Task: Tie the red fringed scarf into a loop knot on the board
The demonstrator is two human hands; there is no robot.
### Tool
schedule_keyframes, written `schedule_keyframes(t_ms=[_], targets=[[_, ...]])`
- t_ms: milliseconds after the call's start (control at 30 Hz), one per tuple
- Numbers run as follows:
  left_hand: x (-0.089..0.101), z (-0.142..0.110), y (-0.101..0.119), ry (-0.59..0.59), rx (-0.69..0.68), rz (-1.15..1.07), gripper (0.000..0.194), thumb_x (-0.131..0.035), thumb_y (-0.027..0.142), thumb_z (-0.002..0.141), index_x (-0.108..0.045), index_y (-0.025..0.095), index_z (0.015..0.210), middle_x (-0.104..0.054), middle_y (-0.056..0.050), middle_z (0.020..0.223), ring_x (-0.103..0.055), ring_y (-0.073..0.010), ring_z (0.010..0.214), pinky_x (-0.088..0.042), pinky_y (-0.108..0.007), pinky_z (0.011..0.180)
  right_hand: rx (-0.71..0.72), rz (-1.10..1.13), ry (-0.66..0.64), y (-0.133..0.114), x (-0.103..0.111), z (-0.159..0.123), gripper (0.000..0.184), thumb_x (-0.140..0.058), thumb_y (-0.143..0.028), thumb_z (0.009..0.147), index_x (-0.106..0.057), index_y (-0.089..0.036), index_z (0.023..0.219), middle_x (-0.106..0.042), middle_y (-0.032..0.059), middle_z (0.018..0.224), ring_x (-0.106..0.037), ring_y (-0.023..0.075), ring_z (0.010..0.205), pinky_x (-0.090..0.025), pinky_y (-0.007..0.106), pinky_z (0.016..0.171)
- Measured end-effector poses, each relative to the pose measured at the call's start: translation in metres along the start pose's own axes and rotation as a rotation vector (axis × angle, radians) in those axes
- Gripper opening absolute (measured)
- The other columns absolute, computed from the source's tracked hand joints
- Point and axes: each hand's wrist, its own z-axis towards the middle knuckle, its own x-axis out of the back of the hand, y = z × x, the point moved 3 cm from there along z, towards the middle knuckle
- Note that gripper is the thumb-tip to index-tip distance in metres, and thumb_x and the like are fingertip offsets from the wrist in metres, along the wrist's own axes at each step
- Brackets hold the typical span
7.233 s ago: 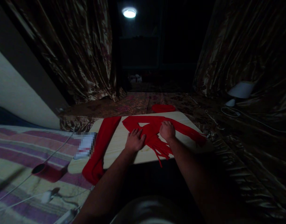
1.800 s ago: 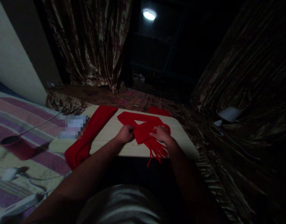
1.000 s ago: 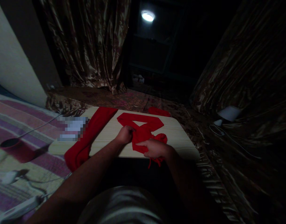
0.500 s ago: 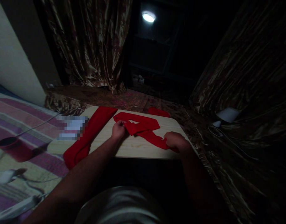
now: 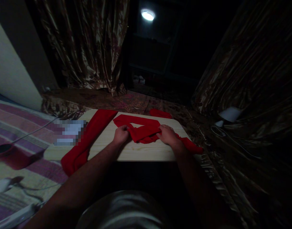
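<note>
Grasping a long red fabric scarf [image 5: 149, 133] from both sides

With left grip [image 5: 121, 135], pinching the edge of a fold; with right grip [image 5: 170, 135], closed over the cloth across from it. Laid out on a pale wooden desk [image 5: 146, 155] with rounded corners, looped around a narrow opening of bare wood, bunched between the two grips and trailing beyond the right one, out over the desk's right edge. On the left part of the desk, a broad red fabric strip [image 5: 91, 135], draped past the near edge; cannot tell whether joined to the scarf. Just beside it, a blurred-out flat white item [image 5: 68, 132]. At the far edge, a rounded red fabric bundle [image 5: 160, 113]. Farther left, on a purple-and-cream striped bedcover [image 5: 19, 121], a red cylindrical container [image 5: 17, 160] with a dark open top. Farther right, a small white-shaded lamp [image 5: 230, 114].
</note>
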Motion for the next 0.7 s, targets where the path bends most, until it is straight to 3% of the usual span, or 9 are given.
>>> schedule_keyframes(t_ms=[100,200,300,400,533,700], targets=[[0.001,-0.002,0.005,-0.018,-0.031,0.072,0.013,-0.053,0.018,0.066,-0.066,0.02,0.07,-0.071,-0.003,0.07,-0.063,-0.0197,0.069,-0.047,-0.03,0.07,0.105,0.072,0.025,-0.022,-0.006,0.012,0.059,-0.066,-0.024,0.08,-0.057,-0.023,0.138,-0.053,0.0096,0.146,-0.05,0.0251,0.131,-0.034,0.038,0.111],[0.0,-0.002,0.006,-0.022,-0.036,0.121,0.013,-0.055,0.019,0.069,-0.067,0.019,0.073,-0.072,-0.003,0.073,-0.065,-0.02,0.071,-0.047,-0.029,0.07,0.107,0.135,-0.01,-0.034,-0.006,0.024,0.049,-0.059,-0.014,0.079,-0.068,-0.026,0.125,-0.064,0.0059,0.134,-0.056,0.0239,0.125,-0.037,0.035,0.109],[-0.001,-0.001,0.006,-0.031,-0.061,0.137,0.015,-0.054,0.017,0.071,-0.069,0.019,0.076,-0.073,-0.004,0.076,-0.066,-0.0204,0.073,-0.047,-0.029,0.07,-0.038,0.312,0.131,-0.034,0.009,0.029,0.047,-0.046,-0.011,0.083,-0.069,-0.025,0.121,-0.073,0.0052,0.118,-0.064,0.0216,0.112,-0.044,0.031,0.1],[-0.002,0.001,0.004,-0.02,-0.07,0.094,0.013,-0.056,0.021,0.074,-0.069,0.02,0.077,-0.073,-0.005,0.078,-0.065,-0.021,0.074,-0.046,-0.03,0.072,-0.116,0.565,0.295,-0.032,0.025,0.026,0.048,-0.039,-0.015,0.087,-0.064,-0.021,0.126,-0.073,0.0054,0.116,-0.065,0.0201,0.107,-0.048,0.028,0.095],[0.0,0.002,0.0,0.062,-0.021,-0.017,0.007,-0.06,0.023,0.075,-0.066,0.021,0.077,-0.072,-0.005,0.079,-0.064,-0.0222,0.077,-0.047,-0.032,0.074,-0.151,0.844,0.416,-0.019,0.034,0.021,0.049,-0.037,-0.021,0.087,-0.06,-0.014,0.13,-0.071,0.0098,0.119,-0.065,0.0215,0.108,-0.049,0.031,0.096],[0.006,0.006,-0.008,0.228,0.092,-0.163,0.008,-0.053,0.023,0.074,-0.059,0.021,0.08,-0.069,-0.004,0.083,-0.062,-0.0206,0.079,-0.048,-0.031,0.074,-0.345,1.03,0.652,0.029,0.044,0.018,0.047,-0.044,-0.025,0.087,-0.057,-0.012,0.13,-0.073,0.0116,0.104,-0.069,0.023,0.099,-0.054,0.036,0.09]])
